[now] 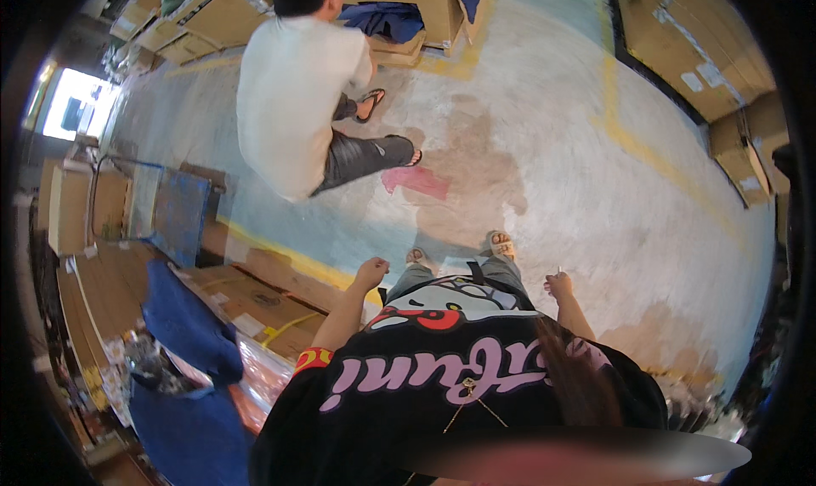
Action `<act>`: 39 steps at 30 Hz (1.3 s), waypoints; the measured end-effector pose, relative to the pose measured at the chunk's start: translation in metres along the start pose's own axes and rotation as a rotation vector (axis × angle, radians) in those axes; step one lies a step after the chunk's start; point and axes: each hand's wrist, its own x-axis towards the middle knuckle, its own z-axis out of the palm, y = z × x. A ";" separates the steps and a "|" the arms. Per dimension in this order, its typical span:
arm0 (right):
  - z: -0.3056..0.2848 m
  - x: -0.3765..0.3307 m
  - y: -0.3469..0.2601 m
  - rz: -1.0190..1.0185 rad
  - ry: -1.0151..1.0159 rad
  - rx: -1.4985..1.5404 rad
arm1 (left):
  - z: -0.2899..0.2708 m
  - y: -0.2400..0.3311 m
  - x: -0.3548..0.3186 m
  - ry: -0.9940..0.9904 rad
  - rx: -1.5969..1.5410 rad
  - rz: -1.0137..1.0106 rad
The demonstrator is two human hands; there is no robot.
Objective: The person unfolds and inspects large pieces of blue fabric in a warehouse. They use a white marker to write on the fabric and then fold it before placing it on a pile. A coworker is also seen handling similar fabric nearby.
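I look straight down my black printed shirt to my sandalled feet on a painted concrete floor (544,163). My left hand (371,273) hangs at my side with the fingers curled shut and nothing in it. My right hand (558,284) also hangs low, fingers closed around a small thin pale object that pokes up; too small to tell what it is. Nearest my left hand lies a flat cardboard box (255,299).
A person in a white shirt (293,86) squats ahead at open cardboard boxes (408,10) holding blue cloth. A blue trolley (174,210) and blue garments (183,333) are at my left. Stacked cartons (697,52) line the right. Yellow floor lines cross the floor.
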 end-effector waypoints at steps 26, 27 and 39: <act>-0.113 0.195 -0.073 -0.235 -0.074 -0.341 | 0.175 0.043 -0.138 0.262 -0.274 -0.298; -0.114 0.192 -0.081 -0.286 -0.066 -0.323 | 0.182 0.030 -0.145 0.210 -0.289 -0.370; -0.132 0.176 -0.093 -0.363 -0.039 -0.250 | 0.218 -0.032 -0.138 0.046 0.274 0.110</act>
